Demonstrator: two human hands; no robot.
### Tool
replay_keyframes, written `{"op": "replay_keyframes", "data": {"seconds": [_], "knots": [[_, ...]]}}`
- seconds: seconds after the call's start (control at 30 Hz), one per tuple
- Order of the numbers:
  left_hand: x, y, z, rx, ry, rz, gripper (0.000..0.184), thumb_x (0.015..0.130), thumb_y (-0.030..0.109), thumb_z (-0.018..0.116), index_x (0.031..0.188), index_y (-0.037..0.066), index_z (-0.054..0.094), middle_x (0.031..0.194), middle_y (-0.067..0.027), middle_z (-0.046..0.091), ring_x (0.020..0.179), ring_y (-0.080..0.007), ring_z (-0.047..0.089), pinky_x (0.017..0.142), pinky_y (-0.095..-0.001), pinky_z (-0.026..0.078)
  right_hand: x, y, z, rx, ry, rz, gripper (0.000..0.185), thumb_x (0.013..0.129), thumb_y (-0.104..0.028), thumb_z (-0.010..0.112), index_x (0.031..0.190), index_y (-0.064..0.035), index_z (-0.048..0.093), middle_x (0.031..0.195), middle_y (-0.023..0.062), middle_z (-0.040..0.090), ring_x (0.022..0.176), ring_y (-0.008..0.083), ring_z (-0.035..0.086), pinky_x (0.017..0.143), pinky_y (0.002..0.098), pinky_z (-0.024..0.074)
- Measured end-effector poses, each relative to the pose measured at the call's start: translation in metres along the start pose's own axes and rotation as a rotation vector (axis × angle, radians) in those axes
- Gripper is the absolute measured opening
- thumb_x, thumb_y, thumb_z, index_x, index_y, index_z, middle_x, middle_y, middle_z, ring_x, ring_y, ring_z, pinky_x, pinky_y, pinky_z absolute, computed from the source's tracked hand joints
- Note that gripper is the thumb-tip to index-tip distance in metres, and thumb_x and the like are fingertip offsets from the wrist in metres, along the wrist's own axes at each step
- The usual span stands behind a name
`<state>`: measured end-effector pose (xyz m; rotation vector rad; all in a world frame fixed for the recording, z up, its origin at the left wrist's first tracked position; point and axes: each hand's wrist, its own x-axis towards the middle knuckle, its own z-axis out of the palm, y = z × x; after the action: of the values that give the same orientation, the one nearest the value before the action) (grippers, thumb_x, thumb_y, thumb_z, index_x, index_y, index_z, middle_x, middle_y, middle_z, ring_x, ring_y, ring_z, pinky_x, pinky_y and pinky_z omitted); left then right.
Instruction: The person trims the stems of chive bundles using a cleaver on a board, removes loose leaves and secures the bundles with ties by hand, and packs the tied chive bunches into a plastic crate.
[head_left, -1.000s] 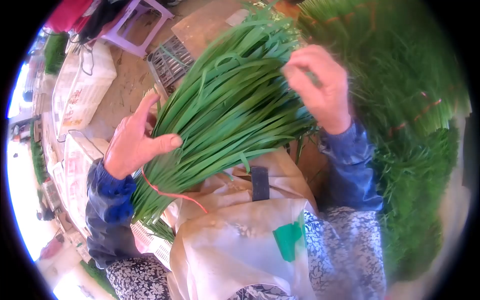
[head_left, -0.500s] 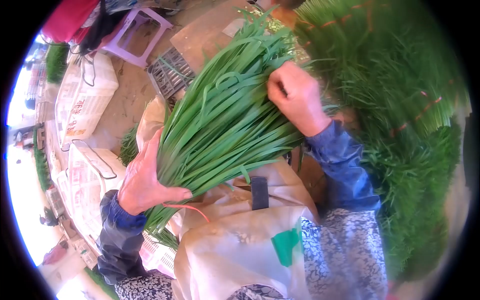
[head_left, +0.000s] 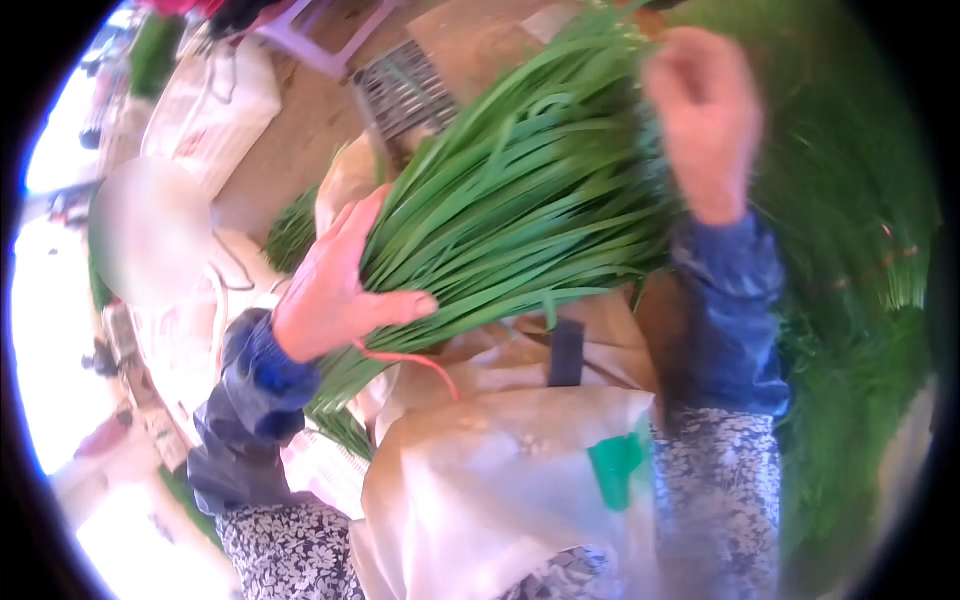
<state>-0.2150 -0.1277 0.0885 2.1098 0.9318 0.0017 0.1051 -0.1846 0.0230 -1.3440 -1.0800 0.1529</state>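
Head view, sole entry

Item: bundle of green leaves (head_left: 540,190), one, long and loose. Location: slantwise above your lap, over the top of your apron (head_left: 480,455), narrower at lower left, fanned towards upper right. Placement reason, as judged: the lap gives support near your body and leaves both ends within your reach

Item: red tie (head_left: 405,357), one, its free end trailing from beneath your left thumb over the upper apron. Whether it circles the bundle: cannot be told

Item: your left hand (head_left: 338,288), laid across the bundle's narrower part, fingers stretched along the far edge, thumb pointing over the near side. Grip: spread against the leaves, not clenched round them. Reason, as judged: to steady the leaves where they gather. Pose: wrist low and to the left, palm turned inward, fingers pointing up and away

Item: your right hand (head_left: 708,115), blurred, raised beside the fanned end. Grip: fingers look bent, but you cannot tell whether they pinch a leaf or nothing. Pose: forearm near upright, hand above the sleeve cuff

Surroundings: heaped greens (head_left: 850,180) at your right; dark grate (head_left: 405,88) beyond the bundle; white basket (head_left: 225,120) farther left; purple stool (head_left: 320,38), cropped at the top edge
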Motion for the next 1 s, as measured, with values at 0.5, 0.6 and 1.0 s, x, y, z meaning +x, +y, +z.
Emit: {"op": "replay_keyframes", "data": {"seconds": [0.5,0.6,1.0], "knots": [[0.036,0.010,-0.003,0.096,-0.100,0.050,0.093,0.083,0.045,0.074,0.144,-0.009,0.031,0.130,-0.0272,0.055,0.122,-0.0335,0.055,0.104,-0.0395,0.041,-0.052,-0.027,-0.028,-0.060,-0.157,-0.188,0.015,0.083,-0.006,0.072,0.094,-0.0005,0.064,0.082,0.0080,0.063,0.074,0.0221,0.062,0.065,0.0310,0.0504],[0.030,0.009,0.003,0.059,-0.072,0.033,0.093,0.082,0.047,0.074,0.144,-0.008,0.032,0.128,-0.0270,0.056,0.119,-0.0333,0.057,0.102,-0.0391,0.043,-0.045,-0.023,-0.043,0.256,0.052,0.273,0.006,0.086,-0.002,0.068,0.089,0.0009,0.064,0.079,0.0069,0.062,0.071,0.0140,0.060,0.064,0.0271,0.0482],[0.059,0.022,-0.010,-0.385,0.136,-0.020,0.073,0.075,-0.002,0.066,0.143,-0.003,0.038,0.128,-0.0108,0.059,0.114,-0.0190,0.059,0.101,-0.0325,0.044,-0.100,-0.076,0.023,-0.230,-0.718,-0.237,0.065,0.065,-0.027,0.078,0.121,-0.0008,0.057,0.125,0.0169,0.052,0.115,0.0335,0.050,0.088,0.0432,0.0440]]}}
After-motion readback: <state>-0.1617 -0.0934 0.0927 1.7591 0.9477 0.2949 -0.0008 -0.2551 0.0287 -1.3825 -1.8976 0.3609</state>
